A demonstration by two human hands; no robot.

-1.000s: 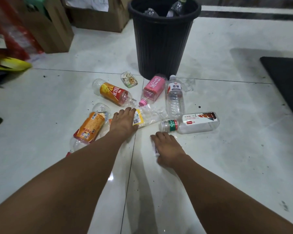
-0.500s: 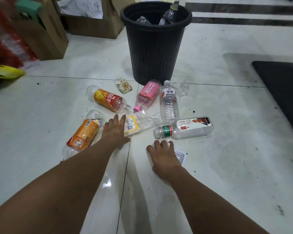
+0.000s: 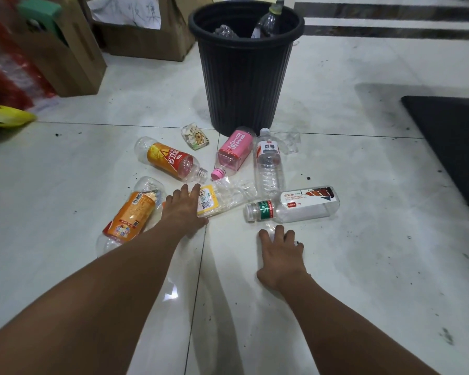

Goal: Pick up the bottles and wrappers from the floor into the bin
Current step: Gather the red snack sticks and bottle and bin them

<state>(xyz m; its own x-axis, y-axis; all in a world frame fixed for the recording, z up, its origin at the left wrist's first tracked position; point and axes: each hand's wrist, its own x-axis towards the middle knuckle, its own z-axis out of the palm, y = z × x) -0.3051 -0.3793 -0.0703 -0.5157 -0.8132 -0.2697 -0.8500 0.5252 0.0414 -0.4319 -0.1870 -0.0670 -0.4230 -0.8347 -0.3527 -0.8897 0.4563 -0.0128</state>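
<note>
Left hand (image 3: 184, 212) lies flat, fingers uncurled, on the crushed yellow-label bottle (image 3: 220, 200) at the bin's (image 3: 244, 85) 6 o'clock; right hand (image 3: 280, 255) is splayed on the floor (image 3: 363, 266) at the bottle's 4 o'clock, gripping nothing visible; bottle likely light, springy, slick, so grip the labelled middle.

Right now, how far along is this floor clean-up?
Early. Done: a dark bottle already stands in the black bin. In hand: nothing lifted; the left hand rests on the crushed yellow-label bottle, the right hand presses the floor. Left: that one, orange-label bottle, red-label bottle, pink bottle, white-label bottle, green-collared bottle and snack wrapper.
</note>
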